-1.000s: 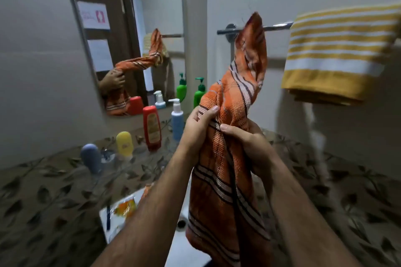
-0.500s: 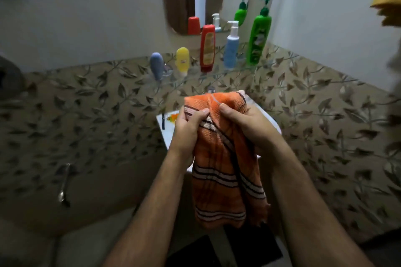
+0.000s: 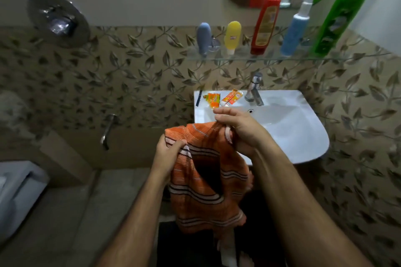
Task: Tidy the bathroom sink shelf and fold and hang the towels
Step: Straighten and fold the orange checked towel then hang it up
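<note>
I see my left hand (image 3: 168,154) clamped on the near left corner of the orange striped towel (image 3: 206,182), fingers curled over its top edge. My right hand (image 3: 238,130) pinches the towel's top edge further right and slightly higher, thumb and forefinger closed on the cloth, the other fingers curled above it. The towel stretches between the two hands and hangs down below them, bunched and partly folded on itself, with a dark fold showing under the right hand.

Just beyond my right hand is the white sink (image 3: 303,136); the towel's top edge sits in front of its left rim. On the sink's back ledge, past my right fingertips, lie two orange sachets or tubes (image 3: 223,98) and a dark thin item (image 3: 198,98) I cannot identify, beside the tap (image 3: 255,91).

Higher up, well above both hands, the glass shelf (image 3: 260,57) carries a grey-blue bottle (image 3: 204,38), a yellow bottle (image 3: 232,36), a red bottle (image 3: 264,25), a blue pump bottle (image 3: 296,28) and a green pump bottle (image 3: 336,19), all standing in a row.
</note>
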The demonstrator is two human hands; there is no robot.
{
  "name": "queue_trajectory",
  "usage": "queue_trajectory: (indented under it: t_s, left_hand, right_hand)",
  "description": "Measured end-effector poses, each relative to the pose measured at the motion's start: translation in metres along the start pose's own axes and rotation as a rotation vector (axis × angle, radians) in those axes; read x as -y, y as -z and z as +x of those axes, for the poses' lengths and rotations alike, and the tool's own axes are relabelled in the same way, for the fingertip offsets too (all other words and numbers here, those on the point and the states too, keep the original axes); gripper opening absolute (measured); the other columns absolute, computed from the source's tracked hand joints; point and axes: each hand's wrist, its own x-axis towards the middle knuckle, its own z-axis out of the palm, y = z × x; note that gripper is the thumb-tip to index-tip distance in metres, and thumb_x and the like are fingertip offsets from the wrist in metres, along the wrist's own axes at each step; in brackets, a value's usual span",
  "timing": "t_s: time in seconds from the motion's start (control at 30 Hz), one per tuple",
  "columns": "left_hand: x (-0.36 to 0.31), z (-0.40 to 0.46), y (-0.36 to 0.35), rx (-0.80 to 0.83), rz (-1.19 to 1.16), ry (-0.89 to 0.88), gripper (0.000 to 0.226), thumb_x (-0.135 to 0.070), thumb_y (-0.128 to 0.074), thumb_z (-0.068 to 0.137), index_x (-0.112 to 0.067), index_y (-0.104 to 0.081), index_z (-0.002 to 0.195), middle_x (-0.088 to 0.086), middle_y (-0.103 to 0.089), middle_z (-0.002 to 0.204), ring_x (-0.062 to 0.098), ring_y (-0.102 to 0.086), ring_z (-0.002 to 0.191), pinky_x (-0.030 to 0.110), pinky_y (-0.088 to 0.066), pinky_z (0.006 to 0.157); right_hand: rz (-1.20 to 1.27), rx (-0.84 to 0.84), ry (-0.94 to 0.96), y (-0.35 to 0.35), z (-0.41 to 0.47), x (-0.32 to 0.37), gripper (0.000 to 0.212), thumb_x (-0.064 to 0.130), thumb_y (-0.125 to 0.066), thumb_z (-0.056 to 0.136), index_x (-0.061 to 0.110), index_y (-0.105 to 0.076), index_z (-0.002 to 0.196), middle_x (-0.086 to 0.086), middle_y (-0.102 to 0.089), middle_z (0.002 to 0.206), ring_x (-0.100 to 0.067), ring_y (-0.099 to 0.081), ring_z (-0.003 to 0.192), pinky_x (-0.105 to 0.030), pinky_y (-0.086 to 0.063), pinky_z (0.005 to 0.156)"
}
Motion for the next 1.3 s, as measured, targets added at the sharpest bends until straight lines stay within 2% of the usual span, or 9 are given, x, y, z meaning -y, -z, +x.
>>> queue_trajectory:
  t_s: [0.27,0.37,0.5,0.67,0.8,0.93,1.03,1.2,1.3]
  left_hand:
    - [0.004,-0.007,-0.031,-0.314,0.55,-0.124,0.045,-0.047,-0.065,0.08,-0.012,-0.067,0.109,0.012,-0.07,0.108,0.028,-0.065,0.101,0.039,-0.051,0.09]
    - [-0.015,-0.028,-0.037,-0.543,0.305,-0.28,0.034,-0.05,-0.057,0.088,-0.018,-0.067,0.093,0.002,-0.069,0.09,0.017,-0.064,0.08,0.04,-0.054,0.078]
    - [-0.035,-0.071,-0.05,-0.462,0.101,-0.411,0.044,-0.062,-0.062,0.08,-0.02,-0.064,0.093,-0.001,-0.068,0.083,0.013,-0.064,0.073,0.028,-0.052,0.065]
    - [-0.039,-0.088,-0.048,-0.624,0.212,-0.428,0.011,-0.005,-0.068,0.087,-0.016,-0.067,0.088,-0.005,-0.069,0.078,0.006,-0.065,0.073,0.029,-0.052,0.069]
    - [-0.054,-0.098,-0.033,-0.679,0.09,-0.361,0.016,-0.003,-0.054,0.095,-0.013,-0.061,0.085,-0.002,-0.063,0.065,0.01,-0.057,0.059,0.028,-0.048,0.058]
    - [-0.088,-0.101,-0.026,-0.512,-0.002,-0.339,0.02,0.0,-0.049,0.096,-0.01,-0.059,0.082,0.006,-0.061,0.071,0.014,-0.055,0.064,0.022,-0.046,0.059]
    - [-0.105,-0.102,-0.011,-0.351,0.239,-0.326,0.015,0.0,-0.058,0.091,-0.01,-0.063,0.08,0.0,-0.058,0.066,0.008,-0.05,0.058,0.019,-0.042,0.054]
    - [-0.114,-0.1,0.033,-0.365,0.671,-0.386,0.018,-0.008,-0.079,0.073,-0.021,-0.066,0.073,-0.005,-0.065,0.069,0.0,-0.055,0.062,0.017,-0.042,0.058]
    - [-0.112,-0.1,0.056,-0.368,0.688,-0.383,0.018,-0.009,-0.08,0.072,-0.021,-0.066,0.073,-0.004,-0.066,0.071,0.002,-0.057,0.065,0.019,-0.043,0.06]
  right_hand:
    - [0.079,0.329,-0.148,0.009,0.002,0.001,0.016,0.0,-0.05,0.096,0.004,-0.065,0.099,-0.007,-0.065,0.072,-0.006,-0.059,0.045,-0.018,-0.049,0.047]
    - [0.064,0.423,-0.117,0.008,0.007,0.002,0.018,0.0,-0.049,0.097,0.005,-0.064,0.105,-0.011,-0.072,0.09,-0.012,-0.072,0.071,-0.023,-0.058,0.067]
    - [0.027,0.526,-0.086,-0.003,0.005,0.003,0.021,0.0,-0.048,0.097,0.005,-0.065,0.109,-0.008,-0.075,0.094,-0.017,-0.072,0.087,-0.03,-0.056,0.084]
    - [0.052,0.669,-0.018,-0.013,-0.01,0.013,0.021,-0.005,-0.053,0.091,0.008,-0.069,0.095,-0.005,-0.076,0.082,-0.013,-0.073,0.078,-0.023,-0.057,0.077]
    - [-0.242,0.521,0.184,-0.019,-0.004,0.011,0.023,-0.003,-0.064,0.086,0.013,-0.073,0.1,-0.008,-0.077,0.093,-0.018,-0.072,0.094,-0.039,-0.053,0.098]
    - [-0.75,0.26,0.553,-0.028,0.009,-0.004,0.023,0.027,-0.083,0.071,0.024,-0.074,0.091,0.008,-0.074,0.082,-0.004,-0.068,0.08,-0.029,-0.055,0.078]
    - [-1.052,0.108,0.756,-0.039,0.009,-0.016,0.021,0.035,-0.075,0.071,0.018,-0.063,0.078,0.008,-0.058,0.07,-0.017,-0.055,0.079,-0.03,-0.037,0.061]
    - [-1.009,0.205,0.714,-0.055,0.013,-0.026,0.029,0.03,-0.063,0.071,0.028,-0.037,0.056,0.009,-0.037,0.071,-0.022,-0.045,0.083,-0.029,-0.026,0.063]
    - [-0.928,0.271,0.665,-0.063,0.01,-0.032,0.022,0.03,-0.058,0.074,0.023,-0.043,0.059,0.007,-0.045,0.067,-0.016,-0.047,0.07,-0.033,-0.033,0.059]
